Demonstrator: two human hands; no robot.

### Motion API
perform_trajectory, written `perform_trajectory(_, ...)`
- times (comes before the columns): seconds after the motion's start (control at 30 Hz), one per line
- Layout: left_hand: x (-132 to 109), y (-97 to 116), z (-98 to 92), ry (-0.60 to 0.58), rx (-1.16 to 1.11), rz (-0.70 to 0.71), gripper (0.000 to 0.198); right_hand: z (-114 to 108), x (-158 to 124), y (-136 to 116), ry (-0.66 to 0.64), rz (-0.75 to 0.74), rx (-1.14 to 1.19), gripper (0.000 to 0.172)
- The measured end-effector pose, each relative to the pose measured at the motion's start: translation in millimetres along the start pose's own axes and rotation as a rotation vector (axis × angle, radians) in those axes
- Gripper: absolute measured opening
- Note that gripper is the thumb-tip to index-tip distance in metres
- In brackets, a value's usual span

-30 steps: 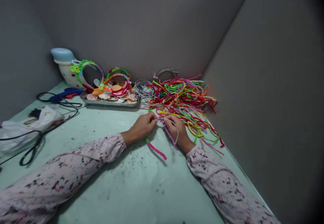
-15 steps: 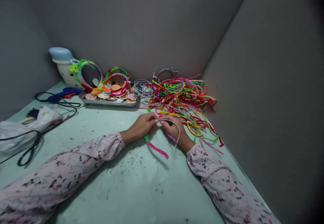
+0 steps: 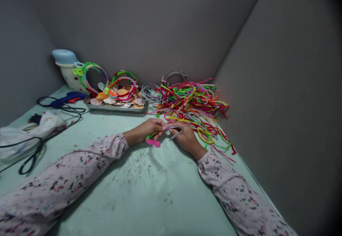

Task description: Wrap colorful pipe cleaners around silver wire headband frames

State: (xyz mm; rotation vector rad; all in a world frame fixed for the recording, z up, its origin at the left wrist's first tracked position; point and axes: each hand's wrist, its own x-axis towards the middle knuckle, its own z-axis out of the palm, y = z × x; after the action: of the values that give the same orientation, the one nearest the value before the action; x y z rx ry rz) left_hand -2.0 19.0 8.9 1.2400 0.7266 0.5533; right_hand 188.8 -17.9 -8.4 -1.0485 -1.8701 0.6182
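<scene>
A thin headband point(image 3: 177, 133) is between my two hands, with a bare grey end curving by the right one. Fuzzy pipe cleaner is wound on the rest of it. A purple pipe cleaner point(image 3: 167, 128) shows in the gap between my fingertips, and the pink wrapped end point(image 3: 153, 143) hangs below my left palm, with a bit of green and yellow above it. My left hand point(image 3: 153, 126) is closed in a pinch on the wrapped part. Close beside it, my right hand point(image 3: 187, 136) has its fingers closed round the purple strand and grey band; their exact grip is partly hidden.
Beyond my hands lies a tangled heap of coloured pipe cleaners point(image 3: 189, 99). Left of it are coiled grey wire-like bands point(image 3: 151, 93) and a metal tray point(image 3: 117, 110) of shells with wrapped headbands. A blue glue gun point(image 3: 66, 99), black cord point(image 3: 40, 145) and plastic bag point(image 3: 50, 122) lie left.
The headband has turned in my hands: its pink end has swung up and left under my left hand, and the grey end now points back toward the left.
</scene>
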Motion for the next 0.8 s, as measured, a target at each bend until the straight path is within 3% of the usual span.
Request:
perform_trajectory(0.2,-1.4,3.1,-11.2,-0.127,-0.009,-0.076,0.008,1.4,-2.6,-0.5,-0.037,-0.072,-0.059,0.016)
perform_trajectory(0.53,-11.0,10.8,-13.3,-0.229,-0.039,-0.127,0.009,2.7,-7.0,-3.7,-0.053,-0.203,-0.17,0.017)
perform_trajectory(0.8,-4.4,4.6,-19.0,-0.19,-0.106,-0.128,0.009,3.8,-3.8,-3.0,0.044,-0.351,-0.294,0.015)
